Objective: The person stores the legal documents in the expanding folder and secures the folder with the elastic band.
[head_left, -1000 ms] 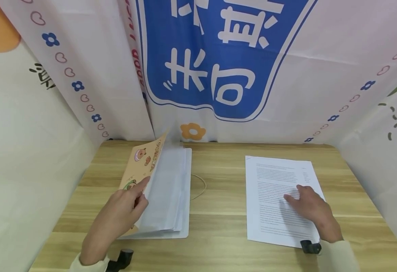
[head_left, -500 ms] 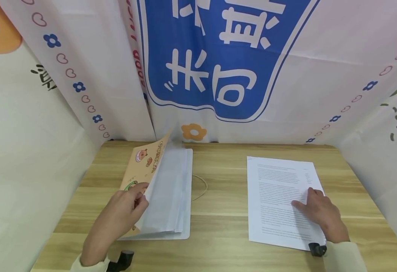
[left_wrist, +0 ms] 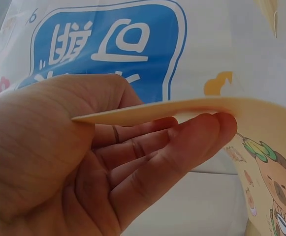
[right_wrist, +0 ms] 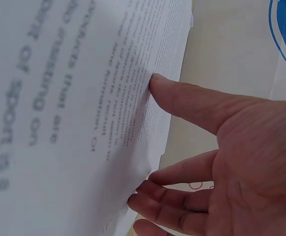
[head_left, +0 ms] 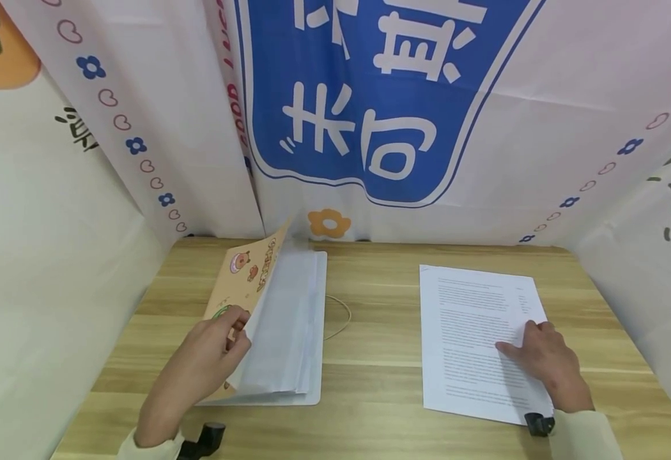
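My left hand (head_left: 203, 358) grips the raised cover (left_wrist: 275, 123) of a document folder, the cover passing between thumb and curled fingers in the left wrist view. The folder's cover is orange-tan with cartoon animals. Clear plastic sleeves (head_left: 284, 332) show inside the part-open folder. On the right lies a stack of printed paper (head_left: 468, 345), flat on the table. My right hand (head_left: 554, 364) is at its right edge. In the right wrist view, the thumb (right_wrist: 165, 88) touches the printed face and the fingertips (right_wrist: 140, 199) meet the paper's edge, fingers loosely bent and spread from the thumb.
A wood-grain table (head_left: 370, 383) lies under everything. A thin elastic loop (head_left: 344, 313) sticks out from the folder's right side. Patterned cloth (head_left: 485, 160) hangs behind the table and along both sides. Small black wrist cameras sit on both wrists.
My left index finger has drawn in from pointing to bent against the cover. The right hand has moved right across the page to its edge. The head view has shifted slightly.
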### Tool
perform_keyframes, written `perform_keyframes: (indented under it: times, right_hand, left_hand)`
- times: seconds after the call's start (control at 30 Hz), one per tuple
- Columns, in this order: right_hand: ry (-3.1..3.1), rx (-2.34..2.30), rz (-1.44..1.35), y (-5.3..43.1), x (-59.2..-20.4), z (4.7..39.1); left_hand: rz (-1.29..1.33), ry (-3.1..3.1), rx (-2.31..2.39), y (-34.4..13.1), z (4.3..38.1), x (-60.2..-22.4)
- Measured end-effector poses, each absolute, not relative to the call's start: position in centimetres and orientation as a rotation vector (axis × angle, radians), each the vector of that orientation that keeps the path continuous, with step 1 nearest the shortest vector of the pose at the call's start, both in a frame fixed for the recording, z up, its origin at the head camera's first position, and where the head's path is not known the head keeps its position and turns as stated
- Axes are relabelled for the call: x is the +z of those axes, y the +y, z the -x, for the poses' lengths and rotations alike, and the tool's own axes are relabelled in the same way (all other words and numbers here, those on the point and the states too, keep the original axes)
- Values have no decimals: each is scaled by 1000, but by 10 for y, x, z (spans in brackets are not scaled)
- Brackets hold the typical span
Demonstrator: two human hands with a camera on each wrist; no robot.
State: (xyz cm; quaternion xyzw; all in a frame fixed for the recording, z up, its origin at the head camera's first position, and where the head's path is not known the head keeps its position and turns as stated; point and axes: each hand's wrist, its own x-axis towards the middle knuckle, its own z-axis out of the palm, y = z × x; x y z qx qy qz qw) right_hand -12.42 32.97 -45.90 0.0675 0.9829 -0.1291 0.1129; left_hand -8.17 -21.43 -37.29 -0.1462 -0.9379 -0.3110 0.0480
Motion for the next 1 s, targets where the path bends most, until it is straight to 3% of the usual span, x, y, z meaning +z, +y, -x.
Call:
perform_keyframes:
  times: [1.0]
  right_hand:
    - [2803, -466, -307, 329, -458, 127]
  left_hand:
    - [449, -2860, -902, -212, 83, -373]
